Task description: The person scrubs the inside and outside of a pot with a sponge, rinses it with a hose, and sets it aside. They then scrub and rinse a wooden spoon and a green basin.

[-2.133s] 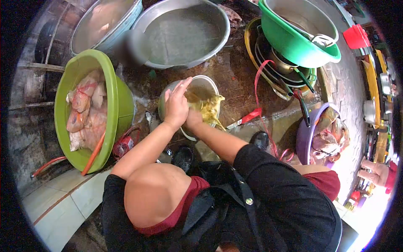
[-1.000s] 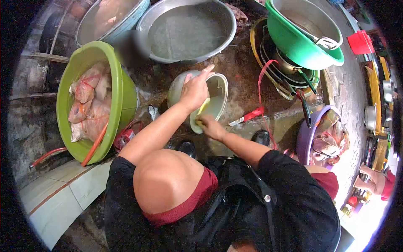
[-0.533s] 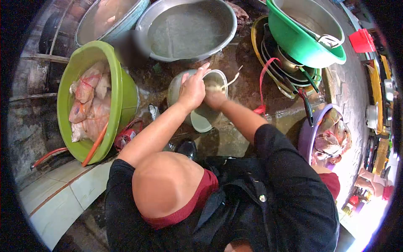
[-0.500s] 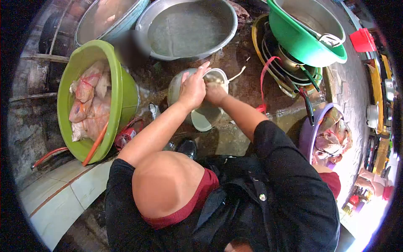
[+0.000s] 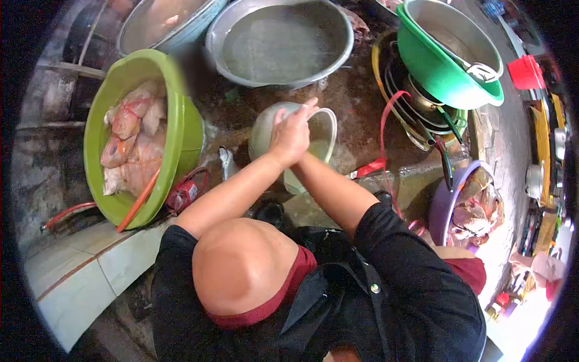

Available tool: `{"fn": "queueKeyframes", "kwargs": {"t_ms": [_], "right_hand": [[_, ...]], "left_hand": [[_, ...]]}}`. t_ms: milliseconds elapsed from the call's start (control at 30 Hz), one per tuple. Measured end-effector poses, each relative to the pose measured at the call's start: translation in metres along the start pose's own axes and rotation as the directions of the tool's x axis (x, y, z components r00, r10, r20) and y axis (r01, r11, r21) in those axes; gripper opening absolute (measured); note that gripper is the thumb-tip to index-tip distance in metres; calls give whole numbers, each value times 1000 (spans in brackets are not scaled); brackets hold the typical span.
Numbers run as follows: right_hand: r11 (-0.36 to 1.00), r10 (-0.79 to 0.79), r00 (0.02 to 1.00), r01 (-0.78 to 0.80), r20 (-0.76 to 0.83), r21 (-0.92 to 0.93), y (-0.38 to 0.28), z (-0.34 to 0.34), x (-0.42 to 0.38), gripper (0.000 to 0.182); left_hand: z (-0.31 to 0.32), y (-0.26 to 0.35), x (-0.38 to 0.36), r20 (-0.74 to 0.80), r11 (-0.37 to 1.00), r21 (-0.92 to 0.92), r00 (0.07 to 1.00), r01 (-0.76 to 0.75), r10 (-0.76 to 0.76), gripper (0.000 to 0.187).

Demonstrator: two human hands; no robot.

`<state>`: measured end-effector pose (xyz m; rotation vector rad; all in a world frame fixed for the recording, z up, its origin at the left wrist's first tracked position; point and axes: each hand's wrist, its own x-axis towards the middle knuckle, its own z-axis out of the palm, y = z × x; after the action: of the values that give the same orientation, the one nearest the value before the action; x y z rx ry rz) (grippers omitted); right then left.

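A pale bucket (image 5: 261, 134) is tipped on the wet floor in front of me, its curved rim showing at its right side. My left hand (image 5: 292, 134) grips the bucket near its rim, some fingers stretched upward. My right forearm crosses under the left wrist, so my right hand is hidden at the bucket's mouth. I cannot make out what it holds. A wide metal basin (image 5: 226, 71) of cloudy water stands just beyond. A shiny metal utensil (image 5: 225, 163) lies left of the bucket.
A green tub (image 5: 194, 130) at left holds raw meat or fish pieces. At right, a green basin (image 5: 431, 78) sits over stacked pans, with a red strap (image 5: 385, 130) hanging down. A purple basin (image 5: 443, 202) holds more raw pieces. Tiled ledge (image 5: 129, 259) at lower left.
My right hand has moved left and down, from view in the bucket's mouth to behind my left wrist. My left hand stays on the bucket. The view has shifted slightly.
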<state>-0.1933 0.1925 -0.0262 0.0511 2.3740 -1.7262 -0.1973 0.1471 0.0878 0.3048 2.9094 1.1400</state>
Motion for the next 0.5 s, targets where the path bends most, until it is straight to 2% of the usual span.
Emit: {"fn": "queueKeyframes", "kwargs": {"t_ms": [100, 200, 233, 300, 333, 400, 433, 500], "right_hand": [[963, 39, 999, -38, -1, -266, 26, -13, 18, 44], [954, 98, 993, -74, 66, -290, 36, -5, 8, 42], [974, 119, 987, -94, 111, -204, 27, 1, -2, 41], [962, 169, 961, -209, 221, 177, 7, 16, -21, 40], [859, 199, 944, -297, 264, 416, -8, 18, -26, 39], [512, 231, 921, -390, 315, 766, -37, 12, -22, 38], [351, 239, 916, -391, 323, 851, -42, 6, -13, 37], [150, 286, 911, -348, 296, 925, -40, -15, 23, 36]], "left_hand": [[-4, 6, -9, -35, 999, -28, 999, -26, 25, 46], [-10, 7, -10, 30, 1000, -20, 999, 17, -16, 52], [-9, 3, -7, 19, 1000, -20, 1000, 17, -17, 52], [-7, -4, -1, -87, 996, -82, 995, 36, -43, 46], [-8, -3, 0, -97, 996, -87, 994, 38, -47, 46], [-8, 3, -1, -46, 995, -96, 999, 21, -25, 46], [-7, 6, -5, -43, 996, -89, 999, 3, -7, 46], [-7, 11, -10, -25, 996, -84, 1000, -7, 5, 45]]}}
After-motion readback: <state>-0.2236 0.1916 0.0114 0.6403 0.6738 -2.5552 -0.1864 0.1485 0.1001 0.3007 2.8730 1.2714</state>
